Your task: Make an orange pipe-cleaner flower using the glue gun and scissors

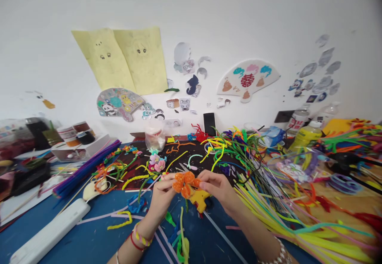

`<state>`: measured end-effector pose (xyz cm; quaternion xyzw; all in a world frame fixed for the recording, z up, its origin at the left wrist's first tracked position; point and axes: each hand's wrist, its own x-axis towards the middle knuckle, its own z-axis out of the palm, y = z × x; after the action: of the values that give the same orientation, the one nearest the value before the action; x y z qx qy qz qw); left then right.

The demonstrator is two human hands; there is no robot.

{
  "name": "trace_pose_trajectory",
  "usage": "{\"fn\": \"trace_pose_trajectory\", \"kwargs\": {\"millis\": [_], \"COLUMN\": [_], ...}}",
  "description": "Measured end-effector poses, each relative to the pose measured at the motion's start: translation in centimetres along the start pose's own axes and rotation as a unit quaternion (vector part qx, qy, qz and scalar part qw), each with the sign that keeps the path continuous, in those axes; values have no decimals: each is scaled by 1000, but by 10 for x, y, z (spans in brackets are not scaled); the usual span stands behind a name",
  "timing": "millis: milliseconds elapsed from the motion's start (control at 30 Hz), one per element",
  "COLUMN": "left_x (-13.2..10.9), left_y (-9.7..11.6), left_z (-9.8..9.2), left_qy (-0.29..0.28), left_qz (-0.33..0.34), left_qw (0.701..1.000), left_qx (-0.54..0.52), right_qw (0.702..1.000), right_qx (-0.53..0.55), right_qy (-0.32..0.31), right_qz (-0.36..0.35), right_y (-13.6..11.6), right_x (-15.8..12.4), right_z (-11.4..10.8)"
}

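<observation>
Flower [185, 182] head far, stem [182, 220] pointing toward wearer; left hand [162, 195], right hand [217, 188] pinching petals.

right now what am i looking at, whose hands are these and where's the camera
There is no machine here. One camera sits on a person's head, looking forward and down, so the two bare hands coming in from the bottom edge are that person's own. The left hand and the right hand both pinch a small orange flower made of fuzzy craft wire. Under them is a blue table strewn with coloured pipe cleaners. A purple bundle and a long white box lie to the left. A phone leans against the wall behind, which carries paper cutouts.
</observation>
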<state>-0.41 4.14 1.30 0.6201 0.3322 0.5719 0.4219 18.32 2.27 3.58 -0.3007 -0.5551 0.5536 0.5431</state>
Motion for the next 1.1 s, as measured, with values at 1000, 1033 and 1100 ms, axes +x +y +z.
{"fn": "trace_pose_trajectory", "kwargs": {"millis": [1000,1033,1100], "left_x": [-8,-8,-8], "left_y": [6,7,8], "left_z": [2,2,1], "left_qy": [-48,-53,-55], "left_qz": [214,213,210], "left_qw": [942,943,944], "left_qx": [252,251,248], "right_qw": [1000,1000,1000], "right_qx": [-22,-20,-12], "right_qy": [3,2,-1], "right_qz": [-2,-1,3], "right_y": [4,4,5], "right_x": [1,1,1], "right_z": [1,1,0]}}
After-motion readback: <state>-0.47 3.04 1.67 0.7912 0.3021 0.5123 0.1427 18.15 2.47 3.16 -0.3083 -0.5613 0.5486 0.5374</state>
